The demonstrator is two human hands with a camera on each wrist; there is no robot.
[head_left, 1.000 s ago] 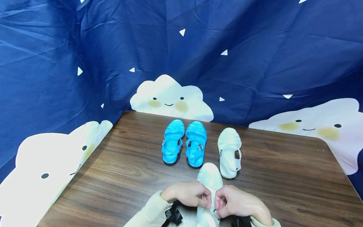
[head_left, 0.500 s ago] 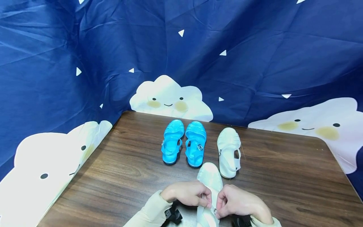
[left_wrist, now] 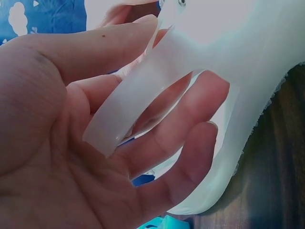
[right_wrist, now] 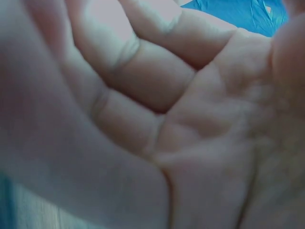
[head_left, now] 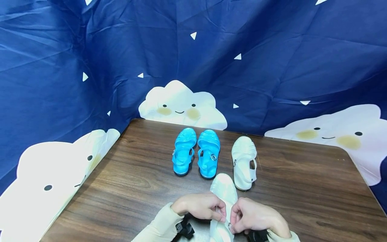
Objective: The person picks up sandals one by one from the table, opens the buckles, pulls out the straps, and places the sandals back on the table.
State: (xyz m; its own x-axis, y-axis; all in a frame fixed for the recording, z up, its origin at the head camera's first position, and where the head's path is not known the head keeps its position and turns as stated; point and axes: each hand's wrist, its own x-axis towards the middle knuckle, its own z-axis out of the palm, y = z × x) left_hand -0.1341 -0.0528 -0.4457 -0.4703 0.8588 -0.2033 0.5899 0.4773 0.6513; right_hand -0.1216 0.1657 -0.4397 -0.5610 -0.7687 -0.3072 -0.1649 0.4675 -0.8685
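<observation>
A white jelly sandal (head_left: 224, 189) lies at the near side of the table, toe pointing away, with its heel end at the frame's lower edge. My left hand (head_left: 203, 206) holds its ankle strap; in the left wrist view the strap (left_wrist: 131, 93) runs between thumb and fingers, its loose end over the palm. On the sandal's right side, my right hand (head_left: 253, 215) pinches at the small metal buckle, mostly hidden by the fingertips. The right wrist view shows only the curled fingers and palm of that hand (right_wrist: 157, 109).
Behind the hands stand two blue sandals (head_left: 182, 151) side by side and a second white sandal (head_left: 243, 151) to their right. The brown wooden table (head_left: 139, 188) backs onto a blue curtain (head_left: 193, 60) with cloud prints.
My right fingers have shifted very slightly at the buckle. The left hand and all the sandals stay where they were.
</observation>
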